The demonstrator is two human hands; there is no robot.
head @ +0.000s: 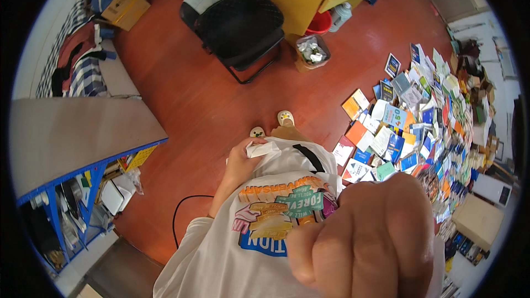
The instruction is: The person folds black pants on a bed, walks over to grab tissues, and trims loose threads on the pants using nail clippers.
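My left hand (pixel 241 160) is in front of my waist, its fingers and thumb closed on a crumpled piece of white paper or tissue (pixel 263 149). Very near the camera, my right hand (pixel 364 236) looms large at the lower right. Its fingers are curled together; nothing shows in them, though the palm side is hidden. Behind it, a white T-shirt (pixel 215 252) with a colourful printed design covers my body. Below the left hand, two light clogs (pixel 285 117) stand on the red floor (pixel 198 132).
A black folding chair (pixel 240 25) stands ahead, beside a yellow desk (pixel 285 0). A waste bin (pixel 313 51) holds crumpled wrappers near a red bucket (pixel 319 23). Books (pixel 393 132) spread in a large heap at right. At left is a blue-framed grey table (pixel 83 132). A black cable (pixel 177 215) lies nearby.
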